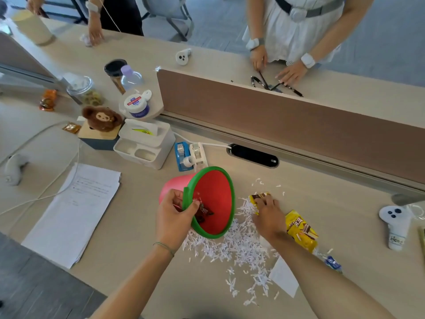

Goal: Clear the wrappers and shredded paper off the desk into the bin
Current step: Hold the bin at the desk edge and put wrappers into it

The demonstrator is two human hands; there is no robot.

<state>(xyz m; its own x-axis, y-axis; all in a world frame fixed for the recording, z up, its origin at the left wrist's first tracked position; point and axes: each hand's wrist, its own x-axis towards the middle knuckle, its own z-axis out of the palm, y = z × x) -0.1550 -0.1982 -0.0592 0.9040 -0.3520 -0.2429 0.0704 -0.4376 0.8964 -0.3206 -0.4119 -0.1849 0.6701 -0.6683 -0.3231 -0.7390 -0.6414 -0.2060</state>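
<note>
A small red bin [215, 194] with a green rim lies tipped on its side on the desk, mouth facing right and toward me. My left hand [173, 214] grips its near rim; dark wrappers [203, 214] lie inside. White shredded paper [239, 245] is spread in front of the mouth and to the right. My right hand [269, 214] rests on the shreds, fingers closed on a yellow and brown wrapper [257, 196]. A larger yellow wrapper [301, 230] lies just right of that hand. A blue wrapper [333, 263] sits further right.
A white organiser box [147, 143] and tape dispensers [190, 154] stand behind the bin. A stack of papers [73, 210] lies at left, a white controller [395, 223] at right. A brown divider [287, 120] runs along the back. Two other people work across it.
</note>
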